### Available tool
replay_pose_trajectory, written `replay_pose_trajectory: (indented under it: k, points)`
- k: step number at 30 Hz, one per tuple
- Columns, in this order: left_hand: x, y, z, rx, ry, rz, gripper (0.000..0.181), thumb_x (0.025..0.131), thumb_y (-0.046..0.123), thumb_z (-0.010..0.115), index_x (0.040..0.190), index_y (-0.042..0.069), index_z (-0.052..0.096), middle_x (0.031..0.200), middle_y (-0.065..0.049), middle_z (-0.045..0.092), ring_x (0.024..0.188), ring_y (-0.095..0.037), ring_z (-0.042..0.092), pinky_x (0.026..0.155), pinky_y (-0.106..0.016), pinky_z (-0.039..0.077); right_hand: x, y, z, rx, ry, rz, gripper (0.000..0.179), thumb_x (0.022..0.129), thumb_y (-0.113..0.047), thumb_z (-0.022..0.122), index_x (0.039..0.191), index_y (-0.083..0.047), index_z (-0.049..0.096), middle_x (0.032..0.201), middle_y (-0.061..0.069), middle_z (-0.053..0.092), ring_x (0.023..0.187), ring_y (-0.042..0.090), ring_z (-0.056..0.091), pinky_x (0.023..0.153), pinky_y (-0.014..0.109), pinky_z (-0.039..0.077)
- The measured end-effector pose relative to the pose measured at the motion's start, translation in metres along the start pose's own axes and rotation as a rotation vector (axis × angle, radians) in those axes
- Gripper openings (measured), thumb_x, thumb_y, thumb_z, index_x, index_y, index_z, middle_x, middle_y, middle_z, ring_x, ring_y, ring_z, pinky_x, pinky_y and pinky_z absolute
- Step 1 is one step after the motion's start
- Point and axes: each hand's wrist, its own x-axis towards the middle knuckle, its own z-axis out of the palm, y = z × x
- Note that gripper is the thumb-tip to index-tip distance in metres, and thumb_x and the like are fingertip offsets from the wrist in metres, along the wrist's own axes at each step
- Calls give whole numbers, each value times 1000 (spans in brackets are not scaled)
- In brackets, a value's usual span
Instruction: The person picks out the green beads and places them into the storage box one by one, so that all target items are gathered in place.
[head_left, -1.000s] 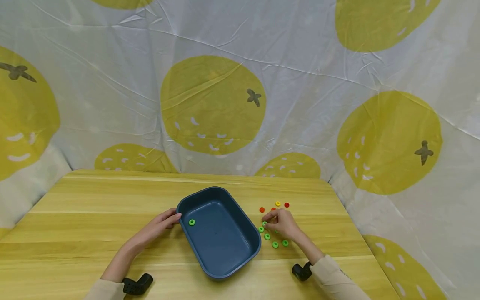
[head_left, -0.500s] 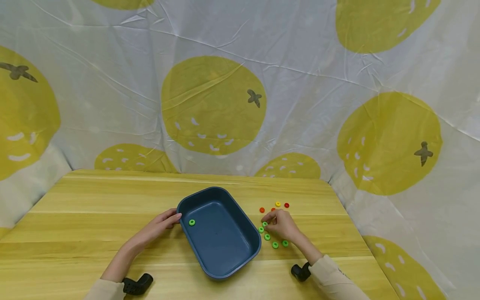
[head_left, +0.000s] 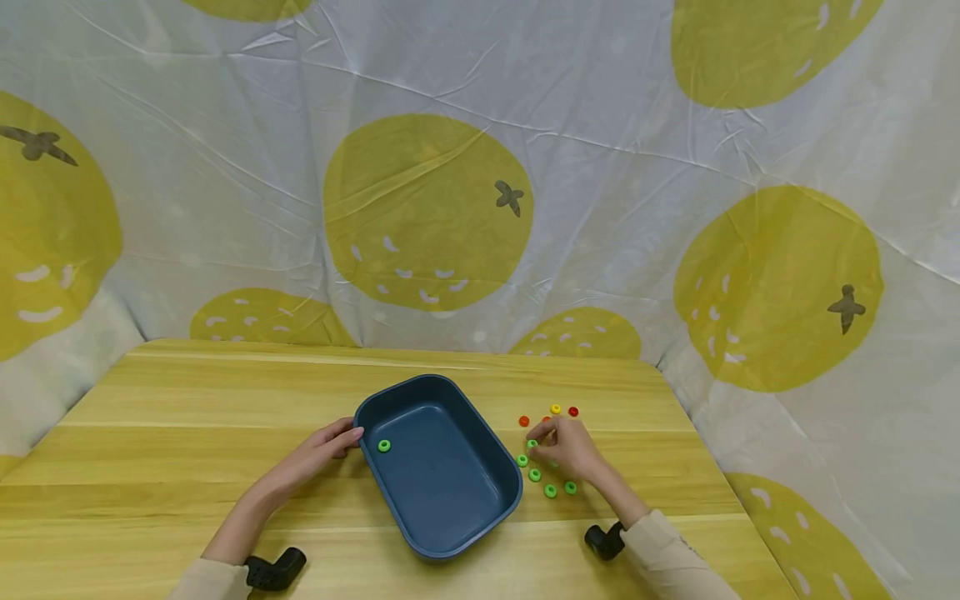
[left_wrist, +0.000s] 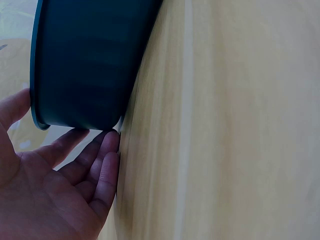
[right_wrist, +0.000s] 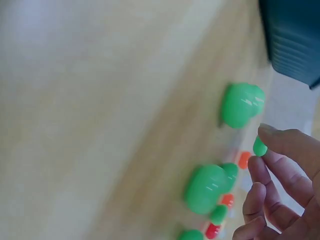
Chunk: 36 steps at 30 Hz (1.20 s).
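My right hand [head_left: 567,447] pinches a small green ring [head_left: 532,444] between thumb and fingertips. In the right wrist view that green ring [right_wrist: 259,146] sits between the fingertips, off the table. Several more green rings [head_left: 535,475] lie on the table below and beside this hand. A dark blue plastic basin [head_left: 402,516] stands to its left, with one green ring [head_left: 384,446] inside near the left wall. My left hand [head_left: 327,444] holds the basin at its left corner, thumb at the rim. The left wrist view shows its other fingers [left_wrist: 107,180] against the outer wall.
Beyond the right hand lie orange rings [head_left: 524,421], a yellow ring [head_left: 556,409] and a red ring [head_left: 573,411]. The wooden table [head_left: 187,467] ends at a lemon-print cloth [head_left: 600,167] behind. A black camera mount [head_left: 276,569] is on each wrist.
The right hand has shifted very slightly up and to the right, bringing the pinched green ring with it. The left hand and the basin have stayed put.
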Motion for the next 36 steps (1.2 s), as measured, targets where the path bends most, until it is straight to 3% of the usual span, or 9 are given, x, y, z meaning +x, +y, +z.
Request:
replay_pose_trajectory:
  k: [11,16,19,26,31,36]
  points:
    - [0,0,0,-2,-3,-14,63,100,39,39,144,-5,27,140,-25,43,128,-36,44,106,-51,34,11,-9,-17,28,41,-40,15,81,-11,72,94,-5,73,90,7,69,49,8,43,46,19,39]
    - [-1,0,1,-6,-1,-18,64,100,40,39,144,-4,27,140,-25,43,128,-36,44,106,-52,34,16,-21,-21,33,55,-38,14,82,-16,72,94,-8,73,89,6,69,57,12,48,51,20,41]
    - [-1,0,0,-5,-1,-23,65,99,41,40,145,-4,25,140,-25,43,128,-36,44,106,-52,33,19,-27,-21,35,62,-58,15,82,-17,71,95,-8,73,91,6,70,61,14,49,52,21,40]
    - [1,-1,0,-3,3,11,60,100,38,39,142,-4,31,137,-23,47,126,-35,46,105,-47,37,30,-49,-18,72,50,-115,18,82,-16,71,98,-8,73,91,8,70,53,11,52,43,20,39]
    - [1,-2,0,-6,2,7,62,100,39,39,143,-5,29,139,-24,45,127,-35,45,105,-49,36,40,-66,-14,85,40,-139,17,82,-16,72,97,-9,73,91,8,70,50,11,49,42,22,41]
    - [1,-2,0,-7,2,11,61,100,38,39,143,-5,30,138,-24,45,126,-35,46,105,-48,36,50,-85,-10,65,39,-164,17,82,-18,72,97,-11,73,92,5,70,58,15,52,48,21,41]
